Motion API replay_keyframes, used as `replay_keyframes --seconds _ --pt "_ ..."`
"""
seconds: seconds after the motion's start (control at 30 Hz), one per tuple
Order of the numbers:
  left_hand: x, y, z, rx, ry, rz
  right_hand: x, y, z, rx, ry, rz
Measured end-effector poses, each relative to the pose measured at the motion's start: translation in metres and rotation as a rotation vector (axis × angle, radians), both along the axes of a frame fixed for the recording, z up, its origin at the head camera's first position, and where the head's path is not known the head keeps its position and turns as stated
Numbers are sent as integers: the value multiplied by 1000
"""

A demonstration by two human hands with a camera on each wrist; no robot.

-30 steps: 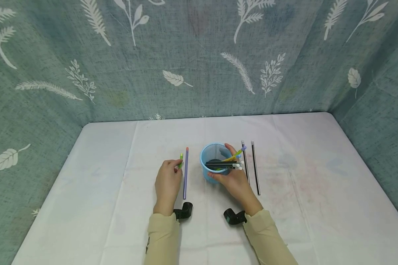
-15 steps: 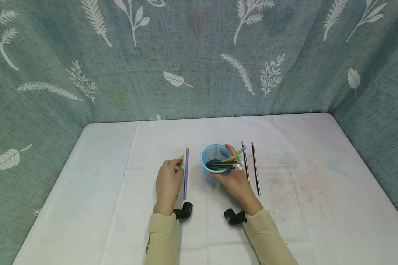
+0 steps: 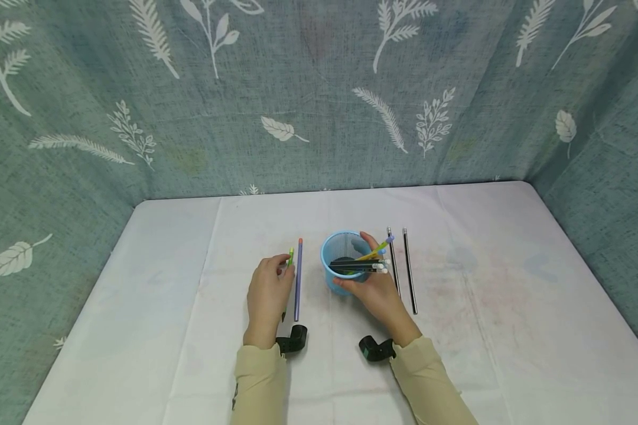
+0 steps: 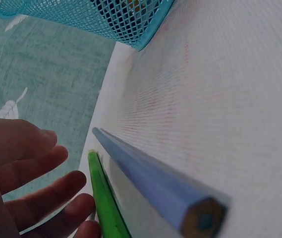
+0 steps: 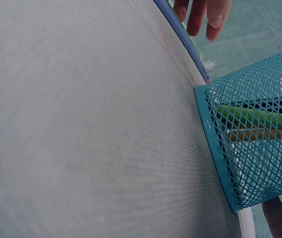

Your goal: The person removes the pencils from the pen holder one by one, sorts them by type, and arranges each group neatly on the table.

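I see the right hand gripping a light-blue round mesh cup, at two o'clock from the left hand, its fingers loosely spread beside a bright-green pencil (a purple hexagonal pencil lies at three o'clock).

- Could read no text, label, brand or number in any view.
- Made out a dark mark on the left sleeve, too small to read.
- Noticed a greenish patch on the right wrist camera, likewise unreadable.

Black wrist cameras adjoin beige sleeves.
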State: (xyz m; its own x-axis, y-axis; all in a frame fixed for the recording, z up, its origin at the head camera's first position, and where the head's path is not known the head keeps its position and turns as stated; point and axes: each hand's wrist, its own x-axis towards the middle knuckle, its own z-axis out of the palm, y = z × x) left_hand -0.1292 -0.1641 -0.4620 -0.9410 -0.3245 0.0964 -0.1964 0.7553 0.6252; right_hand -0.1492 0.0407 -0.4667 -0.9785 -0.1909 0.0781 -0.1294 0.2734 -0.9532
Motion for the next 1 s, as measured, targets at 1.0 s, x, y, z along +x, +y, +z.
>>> replay_keyframes --seconds 1.0 --pt "0 24 21 255 200 -310 9 1 21 17 28 28"
